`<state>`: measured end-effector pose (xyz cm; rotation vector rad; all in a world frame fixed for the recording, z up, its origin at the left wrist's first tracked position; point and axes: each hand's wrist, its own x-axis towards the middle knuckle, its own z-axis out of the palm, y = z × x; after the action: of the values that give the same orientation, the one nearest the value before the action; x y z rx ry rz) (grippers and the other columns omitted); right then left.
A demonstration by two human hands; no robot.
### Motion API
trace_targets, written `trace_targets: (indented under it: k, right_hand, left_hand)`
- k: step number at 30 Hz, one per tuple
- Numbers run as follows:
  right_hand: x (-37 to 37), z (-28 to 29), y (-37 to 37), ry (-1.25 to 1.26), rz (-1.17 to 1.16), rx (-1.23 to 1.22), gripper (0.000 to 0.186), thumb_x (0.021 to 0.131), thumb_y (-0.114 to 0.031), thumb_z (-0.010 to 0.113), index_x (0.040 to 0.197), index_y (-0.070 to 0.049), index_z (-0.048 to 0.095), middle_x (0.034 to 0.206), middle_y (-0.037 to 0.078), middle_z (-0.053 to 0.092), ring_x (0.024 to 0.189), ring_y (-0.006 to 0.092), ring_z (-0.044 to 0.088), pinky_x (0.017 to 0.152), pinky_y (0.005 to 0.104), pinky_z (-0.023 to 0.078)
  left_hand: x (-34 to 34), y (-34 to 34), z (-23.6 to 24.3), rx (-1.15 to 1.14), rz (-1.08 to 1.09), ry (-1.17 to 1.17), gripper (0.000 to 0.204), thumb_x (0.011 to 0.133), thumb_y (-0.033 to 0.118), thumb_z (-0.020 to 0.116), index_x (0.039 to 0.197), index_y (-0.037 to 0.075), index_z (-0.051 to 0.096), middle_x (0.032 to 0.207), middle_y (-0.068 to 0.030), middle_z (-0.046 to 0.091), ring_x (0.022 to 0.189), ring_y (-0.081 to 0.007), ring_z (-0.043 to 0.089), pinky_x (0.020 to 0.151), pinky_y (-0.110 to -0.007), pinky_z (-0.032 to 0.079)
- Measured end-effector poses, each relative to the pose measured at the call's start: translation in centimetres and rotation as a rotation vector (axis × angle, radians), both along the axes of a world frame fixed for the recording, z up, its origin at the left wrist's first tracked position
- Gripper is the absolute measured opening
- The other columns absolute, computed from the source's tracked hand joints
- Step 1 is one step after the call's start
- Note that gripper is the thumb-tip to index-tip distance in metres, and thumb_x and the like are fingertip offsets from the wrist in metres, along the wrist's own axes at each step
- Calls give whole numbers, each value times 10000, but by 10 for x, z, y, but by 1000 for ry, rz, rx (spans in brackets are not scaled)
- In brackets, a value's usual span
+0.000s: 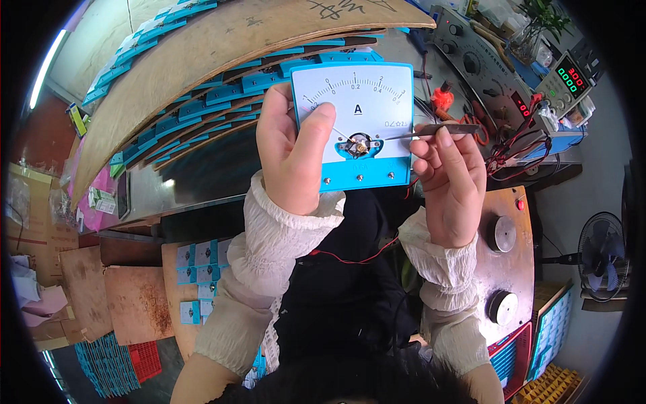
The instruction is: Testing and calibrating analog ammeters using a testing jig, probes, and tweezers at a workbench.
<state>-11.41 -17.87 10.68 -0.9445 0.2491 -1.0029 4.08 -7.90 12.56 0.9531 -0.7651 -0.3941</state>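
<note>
My left hand [296, 155] grips a blue-and-white analog panel meter [352, 108] upright in the middle of the view, thumb over the left of its scale face. Its exposed movement [360, 145] sits in a cutout above the blue lower band. My right hand [449, 182] holds a slim dark metal tool [461, 130], apparently tweezers, between thumb and fingers; its thin tip points leftward to the right side of the movement. Whether the tip touches it I cannot tell.
Wooden boards [235, 27] bearing rows of meters stand behind. At upper right are test instruments [568, 81], cables and an orange bottle [442, 97]. A board with metal discs [503, 232] and a fan [599, 252] are at right; more meters [198, 262] lie at lower left.
</note>
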Motion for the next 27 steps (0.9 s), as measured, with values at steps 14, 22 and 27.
trace_targets:
  k: [14,22,27]
  right_hand:
    - [2,-15,-6,-51,86,129,138,1011,-145,600,1049,-13,585,961,140,716,863,169,722,744,254,596]
    - [4,-15,-4,-39,90,153,132,1009,-138,601,1042,-11,584,955,145,720,837,168,723,739,254,597]
    - [6,-11,2,10,41,157,152,1023,-133,565,1068,9,596,924,69,684,803,75,667,695,192,566]
  left_hand:
    - [2,-5,-6,6,-63,76,326,957,248,449,1142,-11,522,1050,-143,656,956,-216,681,858,-347,553]
    - [4,-7,-10,14,-14,23,354,884,55,654,1196,-39,514,1094,-139,658,953,-164,657,853,-313,537]
    - [4,-7,-8,47,-4,-27,495,816,32,788,1204,-36,489,1084,-132,663,942,-161,665,841,-309,547]
